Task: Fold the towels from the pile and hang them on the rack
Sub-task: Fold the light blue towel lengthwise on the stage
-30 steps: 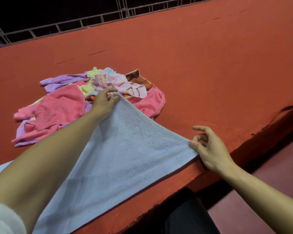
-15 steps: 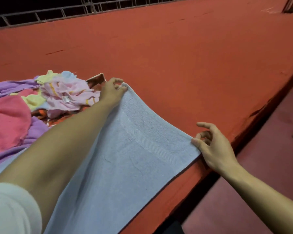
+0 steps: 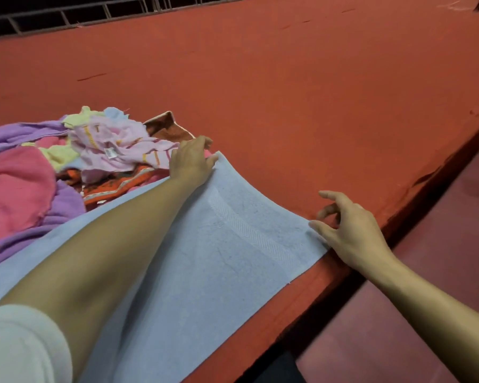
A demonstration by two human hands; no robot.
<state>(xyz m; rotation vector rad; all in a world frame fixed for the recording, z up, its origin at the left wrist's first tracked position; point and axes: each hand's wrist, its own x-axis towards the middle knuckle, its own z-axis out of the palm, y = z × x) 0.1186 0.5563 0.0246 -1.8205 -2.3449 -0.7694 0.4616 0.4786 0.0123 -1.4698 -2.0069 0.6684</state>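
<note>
On the near worktop edge: blue towel point(image 3: 205, 261) lay flat on the red worktop point(image 3: 315, 106), one short end stretched between both hands.
Left grip: left hand point(image 3: 190, 160) pinched the far corner of that end, just beside the pile point(image 3: 67, 161).
Right grip: right hand point(image 3: 349, 233) pinched the near corner at the worktop's front edge, thumb on the cloth, other fingers loosely curled.
Long axis: ran from the held end back toward the near left, under the left forearm.
Key relation: rest of the towel lay near-left of both grips, so a fold likely meant carrying this end that way.
Nearer hand: right.
Rack: cannot tell; only railing bars point(image 3: 67, 15) at the far edge.
</note>
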